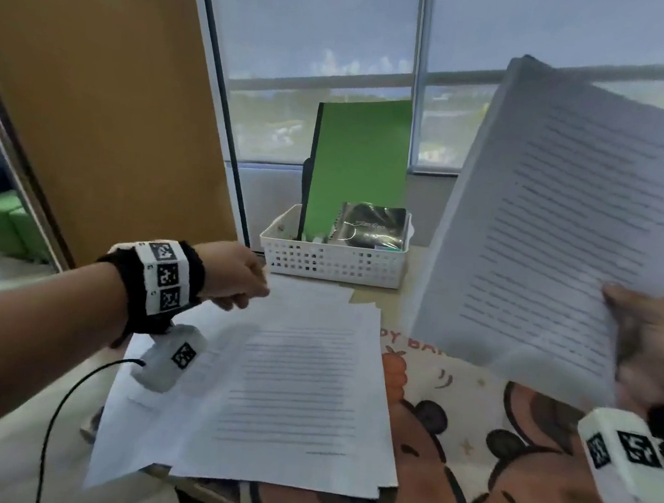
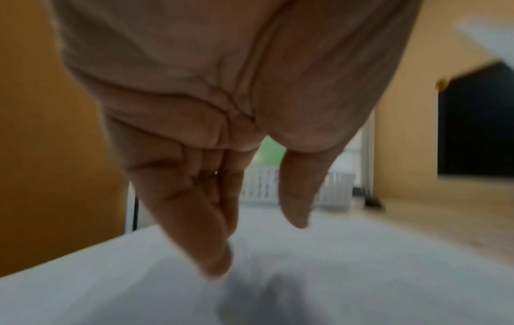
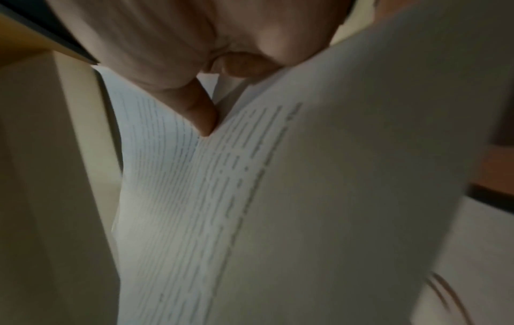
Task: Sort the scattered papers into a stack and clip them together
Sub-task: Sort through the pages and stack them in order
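Observation:
Several printed sheets [image 1: 295, 391] lie fanned and overlapping on the desk, left of centre. My left hand [image 1: 250, 288] hovers over their far edge with straight fingers [image 2: 217, 259] pointing down at the top sheet [image 2: 333, 274] and the thumb apart; it holds nothing. My right hand [image 1: 622, 318] holds a few printed sheets [image 1: 561, 234] raised and tilted at the right. Its thumb [image 3: 203, 118] presses into the front of these held sheets [image 3: 250, 209], and the other fingers are hidden behind them.
A white perforated basket [image 1: 333, 263] stands at the back of the desk with a green folder [image 1: 360, 160] and a black spiral notebook [image 1: 372, 227] in it. A cartoon-printed mat [image 1: 465, 449] covers the desk on the right. A black cable [image 1: 60, 407] hangs by my left arm.

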A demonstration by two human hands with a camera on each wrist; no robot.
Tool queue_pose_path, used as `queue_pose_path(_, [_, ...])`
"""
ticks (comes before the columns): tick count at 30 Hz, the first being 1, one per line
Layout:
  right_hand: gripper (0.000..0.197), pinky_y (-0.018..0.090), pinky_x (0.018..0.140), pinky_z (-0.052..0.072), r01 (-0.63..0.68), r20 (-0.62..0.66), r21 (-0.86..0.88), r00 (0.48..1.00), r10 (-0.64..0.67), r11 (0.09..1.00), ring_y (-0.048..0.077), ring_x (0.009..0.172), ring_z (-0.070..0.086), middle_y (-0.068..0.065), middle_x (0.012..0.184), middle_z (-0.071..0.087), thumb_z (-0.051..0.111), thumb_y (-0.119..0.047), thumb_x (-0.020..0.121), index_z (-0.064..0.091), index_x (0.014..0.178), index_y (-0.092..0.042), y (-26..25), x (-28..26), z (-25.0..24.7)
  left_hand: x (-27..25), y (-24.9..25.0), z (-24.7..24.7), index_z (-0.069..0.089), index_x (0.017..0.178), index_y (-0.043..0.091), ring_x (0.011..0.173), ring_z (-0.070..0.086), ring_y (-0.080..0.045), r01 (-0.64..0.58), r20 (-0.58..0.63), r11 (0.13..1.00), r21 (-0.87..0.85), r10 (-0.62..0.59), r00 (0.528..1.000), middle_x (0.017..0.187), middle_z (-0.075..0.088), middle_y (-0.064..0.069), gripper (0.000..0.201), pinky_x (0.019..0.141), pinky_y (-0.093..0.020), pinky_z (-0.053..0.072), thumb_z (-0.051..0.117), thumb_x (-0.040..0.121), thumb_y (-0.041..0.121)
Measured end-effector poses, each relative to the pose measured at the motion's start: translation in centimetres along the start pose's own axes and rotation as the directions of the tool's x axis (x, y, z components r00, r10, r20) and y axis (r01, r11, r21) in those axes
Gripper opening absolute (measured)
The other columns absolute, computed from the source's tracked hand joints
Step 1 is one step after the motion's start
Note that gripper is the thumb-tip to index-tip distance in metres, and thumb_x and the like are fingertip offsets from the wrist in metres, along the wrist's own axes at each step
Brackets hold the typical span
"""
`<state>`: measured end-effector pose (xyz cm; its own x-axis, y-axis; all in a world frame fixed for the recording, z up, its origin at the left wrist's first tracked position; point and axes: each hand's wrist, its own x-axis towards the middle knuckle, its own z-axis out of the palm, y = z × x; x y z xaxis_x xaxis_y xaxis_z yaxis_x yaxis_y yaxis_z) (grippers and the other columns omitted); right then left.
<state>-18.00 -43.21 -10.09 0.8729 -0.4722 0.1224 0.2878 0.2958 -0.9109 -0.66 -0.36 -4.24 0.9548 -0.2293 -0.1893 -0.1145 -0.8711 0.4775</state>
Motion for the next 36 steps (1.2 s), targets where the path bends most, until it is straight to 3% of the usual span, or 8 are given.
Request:
queue_pose_path(4, [0.047,0.056,0.089,0.056,-0.032,0.038,0.044,0.999,0.031,0.998,0.035,0.122,0.064,0.016,0.138,0.062,0.048,-0.012,0.097,0.054,0.144,-0.016,2.2,0.1,0.1,-0.4,-4.0,2.1,0.073,0.081,0.003,0.059,0.067,-0.022,0.237,0.148,0.913,0.332,-0.299,0.943,0.071,0.074,-0.007,0.054,0.069,-0.033,0.063,0.078,0.084,0.057])
queue_pose_path(9, [0.044,0.048,0.083,0.060,-0.028,0.001,-0.016,1.000,0.028,0.999,0.035,0.113,0.069,0.016,0.129,0.068,0.045,0.003,0.100,0.058,0.139,-0.011,3.6,0.0,0.4,-0.8,-3.3,3.6,0.070,0.076,0.008,0.062,0.068,-0.023,0.155,0.149,0.836,0.526,-0.269,0.951,0.074,0.074,-0.006,0.074,0.078,-0.038,0.065,0.079,0.064,0.080])
queue_pose_path(13, [0.042,0.046,0.083,0.060,-0.027,-0.069,-0.078,0.997,0.021,0.997,0.035,0.105,0.071,0.016,0.121,0.072,0.048,0.008,0.097,0.060,0.133,-0.008,4.0,-0.5,0.9,0.1,-2.7,4.1,0.073,0.082,0.002,0.058,0.067,-0.021,0.156,0.171,0.884,0.441,-0.254,0.952,0.077,0.078,-0.009,0.061,0.070,-0.034,0.066,0.091,0.068,0.058])
queue_pose_path(17, [0.038,0.047,0.081,0.061,-0.029,-0.075,-0.098,0.997,0.021,0.995,0.035,0.100,0.073,0.016,0.117,0.073,0.051,0.008,0.096,0.061,0.129,-0.006,3.9,-0.8,1.2,0.0,-2.8,4.3,0.058,0.067,0.009,0.044,0.043,-0.017,0.195,0.140,0.920,0.341,-0.254,0.957,0.056,0.054,-0.001,0.045,0.042,-0.019,0.035,0.093,0.075,0.036])
queue_pose_path(23, [0.039,0.049,0.085,0.060,-0.024,-0.088,-0.097,0.996,0.016,0.995,0.037,0.105,0.071,0.015,0.116,0.074,0.051,0.008,0.095,0.062,0.129,-0.007,3.7,-0.6,1.0,-0.3,-3.4,3.9,0.076,0.090,0.003,0.068,0.069,-0.022,0.174,-0.016,0.951,0.256,-0.176,0.984,0.089,0.078,-0.014,0.028,0.062,-0.032,0.064,0.092,0.076,0.022])
queue_pose_path(27, [0.039,0.051,0.088,0.059,-0.015,-0.109,-0.091,0.994,0.005,0.996,0.037,0.106,0.071,0.015,0.117,0.073,0.051,0.009,0.095,0.062,0.129,-0.006,3.5,-0.8,1.2,-0.8,-2.6,1.8,0.072,0.083,0.014,0.073,0.068,-0.021,0.102,-0.130,0.977,0.187,-0.079,0.988,0.083,0.073,-0.006,0.017,0.062,-0.031,0.060,0.087,0.081,0.021])
queue_pose_path(32, [0.041,0.055,0.088,0.058,-0.012,-0.127,-0.078,0.992,0.002,0.997,0.037,0.106,0.071,0.014,0.119,0.073,0.052,0.008,0.094,0.061,0.131,-0.007,3.3,-0.8,1.1,-1.2,-0.6,-3.2,0.075,0.103,0.019,0.098,0.074,-0.030,-0.073,-0.255,0.951,-0.301,-0.007,0.967,0.106,0.078,-0.009,0.008,0.102,-0.048,0.055,0.071,0.097,0.018])
queue_pose_path(36, [0.041,0.049,0.079,0.061,-0.019,-0.114,-0.092,0.993,0.008,0.996,0.032,0.104,0.073,0.010,0.120,0.073,0.055,0.004,0.094,0.063,0.131,-0.012,2.8,-0.8,0.7,-2.3,1.7,-6.0,0.075,0.097,0.026,0.095,0.077,-0.029,-0.159,-0.314,0.847,-0.507,-0.009,0.949,0.104,0.079,-0.008,0.009,0.095,-0.047,0.059,0.067,0.101,0.024])
